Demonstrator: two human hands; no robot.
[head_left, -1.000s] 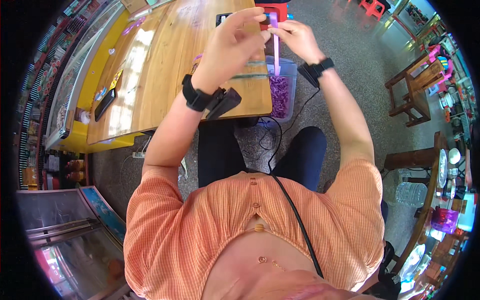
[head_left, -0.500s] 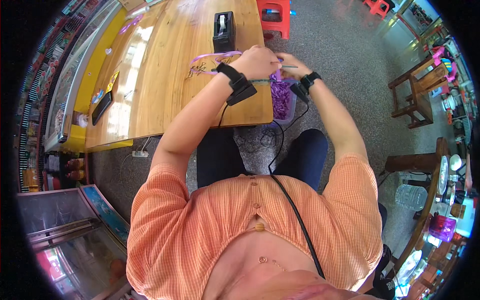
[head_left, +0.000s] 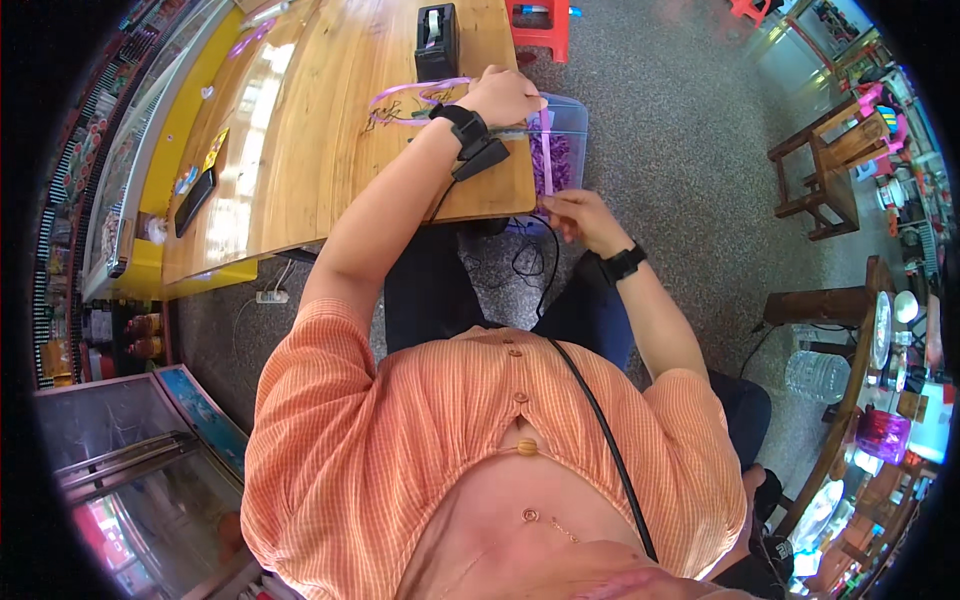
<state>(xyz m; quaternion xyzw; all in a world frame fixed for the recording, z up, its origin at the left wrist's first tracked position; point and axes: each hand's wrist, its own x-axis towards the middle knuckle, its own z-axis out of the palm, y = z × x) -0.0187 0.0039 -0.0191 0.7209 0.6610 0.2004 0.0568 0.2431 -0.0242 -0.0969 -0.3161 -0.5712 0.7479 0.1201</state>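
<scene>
Now the left hand (head_left: 508,95) is closed at the table edge and holds the upper end of a purple ribbon (head_left: 545,150), while the right hand (head_left: 582,215), lower and beside the knee, pinches the lower end with its fingers, so the ribbon hangs stretched between them. Just behind the ribbon stands a clear plastic box (head_left: 572,140) with more purple pieces inside. On the wooden table (head_left: 330,130) lie a loop of ribbon (head_left: 405,98), a black tape dispenser (head_left: 437,40) and a dark phone (head_left: 195,200). I think the thin ribbon could slip from the pinch or twist, if the pull becomes uneven.
</scene>
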